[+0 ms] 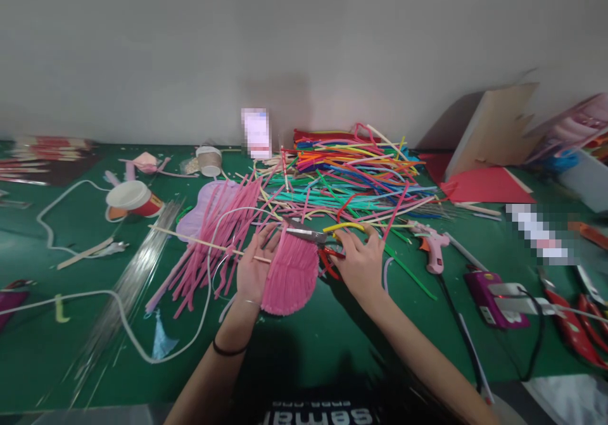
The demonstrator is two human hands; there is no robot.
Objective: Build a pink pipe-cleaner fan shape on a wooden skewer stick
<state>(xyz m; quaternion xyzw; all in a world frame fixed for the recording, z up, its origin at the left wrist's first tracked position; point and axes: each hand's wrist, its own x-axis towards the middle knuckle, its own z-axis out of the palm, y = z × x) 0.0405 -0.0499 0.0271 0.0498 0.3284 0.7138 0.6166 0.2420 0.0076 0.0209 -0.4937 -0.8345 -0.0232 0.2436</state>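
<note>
My left hand (pixel 253 272) is closed on the left edge of a pink fuzzy petal-shaped piece (pixel 292 279), made of pipe cleaners set side by side. A thin wooden stick (pixel 190 238) runs across that hand and ends near the piece. In my right hand (pixel 361 260) are scissors (pixel 306 233) with metal blades and red handles; the blades lie over the top edge of the pink piece. A yellow curved strip (pixel 344 226) shows by my right fingers, and whether I hold it is unclear. Loose pink pipe cleaners (pixel 223 228) lie left of my left hand.
Many coloured pipe cleaners (pixel 351 165) are heaped behind my hands. On the right are a pink glue gun (pixel 432 244), a purple power strip (pixel 489 298) and red-handled pliers (pixel 567 323). A paper cup (pixel 135 200), clear rods (pixel 126 279) and a white cable (pixel 126 330) lie left.
</note>
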